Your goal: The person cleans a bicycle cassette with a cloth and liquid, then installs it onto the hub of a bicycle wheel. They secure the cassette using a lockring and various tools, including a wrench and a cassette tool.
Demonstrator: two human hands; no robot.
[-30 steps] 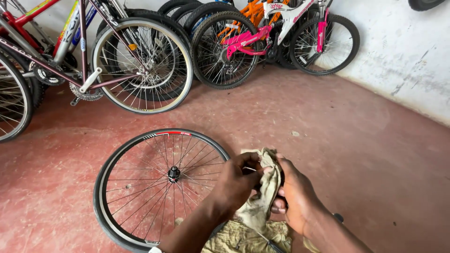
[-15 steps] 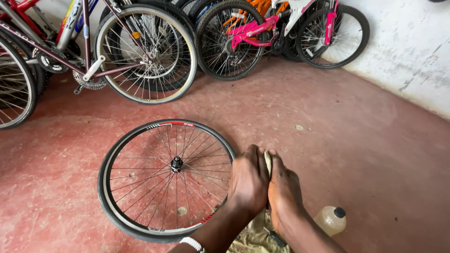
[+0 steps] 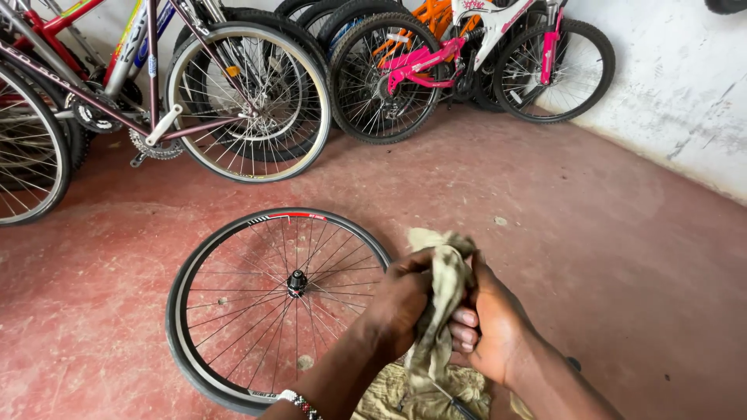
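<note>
A crumpled, dirty khaki rag point(image 3: 442, 289) is squeezed between both my hands, low and centre-right in the head view. My left hand point(image 3: 401, 305) grips it from the left, and my right hand point(image 3: 490, 323) wraps it from the right. The rag's lower end hangs onto more of the same cloth near the bottom edge. Just left of my hands, a loose bicycle wheel point(image 3: 272, 299) with a black tyre and thin spokes lies flat on the red floor point(image 3: 591, 233).
Several bicycles stand along the back: a dark red one point(image 3: 117, 101) at the left, a pink and white one point(image 3: 467, 54) at the right. A stained white wall point(image 3: 685, 70) closes the right side. A small pale scrap point(image 3: 499, 221) lies on the floor.
My hands have lifted and drawn slightly apart, pulling the rag up between them. The view shifted, and the pale bottle seen by my right wrist half a second ago is out of sight.
</note>
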